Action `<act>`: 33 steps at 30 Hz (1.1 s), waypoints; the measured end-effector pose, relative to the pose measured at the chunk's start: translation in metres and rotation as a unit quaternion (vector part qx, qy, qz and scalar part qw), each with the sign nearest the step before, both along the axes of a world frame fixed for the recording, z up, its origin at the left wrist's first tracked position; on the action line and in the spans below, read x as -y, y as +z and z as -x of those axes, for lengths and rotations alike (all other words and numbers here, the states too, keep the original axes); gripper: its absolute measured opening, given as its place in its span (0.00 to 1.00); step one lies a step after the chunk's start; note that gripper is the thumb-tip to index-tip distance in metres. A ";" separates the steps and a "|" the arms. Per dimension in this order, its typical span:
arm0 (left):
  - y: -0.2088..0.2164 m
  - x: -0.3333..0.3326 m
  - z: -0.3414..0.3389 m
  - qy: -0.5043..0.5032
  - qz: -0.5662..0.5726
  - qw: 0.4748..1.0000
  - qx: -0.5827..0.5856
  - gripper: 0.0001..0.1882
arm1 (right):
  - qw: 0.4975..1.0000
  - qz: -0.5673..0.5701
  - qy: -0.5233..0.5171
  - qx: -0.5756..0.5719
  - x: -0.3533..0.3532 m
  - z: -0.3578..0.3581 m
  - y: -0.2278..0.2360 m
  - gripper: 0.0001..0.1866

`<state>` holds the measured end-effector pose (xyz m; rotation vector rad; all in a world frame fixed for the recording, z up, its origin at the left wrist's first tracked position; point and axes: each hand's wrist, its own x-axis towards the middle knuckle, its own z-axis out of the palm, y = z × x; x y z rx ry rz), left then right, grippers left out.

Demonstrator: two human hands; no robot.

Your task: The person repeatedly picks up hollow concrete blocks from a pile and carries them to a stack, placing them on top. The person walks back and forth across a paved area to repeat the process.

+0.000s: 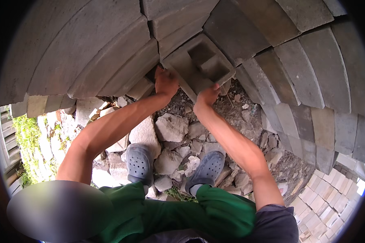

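A grey hollow concrete block point(182, 65) with two square openings sits tilted in the corner between two stacks of blocks. My left hand point(166, 82) is closed at its left edge, with the fingertips partly hidden in the dark gap there. Along the near right edge, my right hand point(208, 94) grips the block, its thumb on top and its other fingers out of sight beneath. Whether the block rests on anything below cannot be made out.
Tall stacks of grey blocks rise on the left point(105, 52) and right point(308, 69). Broken stones point(171, 127) cover the uneven ground around my grey clogs point(139, 164). Green plants point(27, 133) grow at the far left. Paler stacked blocks point(326, 196) stand at the lower right.
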<state>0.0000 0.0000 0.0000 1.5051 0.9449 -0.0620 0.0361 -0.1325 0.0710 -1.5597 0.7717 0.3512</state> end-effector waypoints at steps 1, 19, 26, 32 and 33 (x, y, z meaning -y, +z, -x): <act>-0.004 -0.001 0.001 -0.034 -0.041 0.999 0.000 0.19 | 1.000 0.008 -0.004 -0.006 0.002 0.000 0.011 0.32; 0.082 0.073 0.053 -0.321 -0.295 0.899 0.034 0.47 | 0.961 0.018 0.240 0.139 0.034 0.042 0.006 0.43; 0.085 0.050 0.039 -0.439 -0.313 0.842 -0.027 0.42 | 0.926 -0.005 0.349 0.141 0.053 0.032 0.000 0.47; 0.109 0.055 0.019 -0.341 -0.260 0.894 -0.128 0.37 | 0.935 0.013 0.353 0.009 0.063 0.031 0.021 0.40; 0.106 0.060 0.028 -0.273 -0.237 0.924 -0.123 0.35 | 0.929 0.027 0.368 -0.017 0.060 0.041 0.030 0.37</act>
